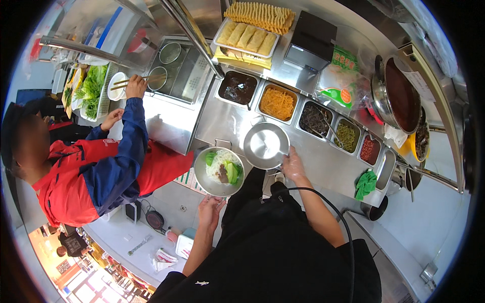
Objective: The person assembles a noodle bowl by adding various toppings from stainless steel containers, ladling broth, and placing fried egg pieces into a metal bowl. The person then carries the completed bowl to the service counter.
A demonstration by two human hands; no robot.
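Observation:
My left hand [209,209] is closed on the near edge of a round metal bowl [201,178] with a wire handle on its far side. White noodles [218,160], green leaves [233,172] and a little brown topping lie in that bowl. To its right, my right hand [292,165] grips the near right rim of a second metal bowl [266,145]. Nothing but a shiny bottom shows inside this one, and it overlaps the steel counter's front edge. The two bowls sit almost side by side, close to my body.
Inset trays of dark sauce [237,87], shredded orange food [277,103] and other toppings line the steel counter [316,159]. A green cloth [366,184] lies at its right end. On the left, a co-worker in red and blue [96,177] holds chopsticks [121,85] and a white bowl.

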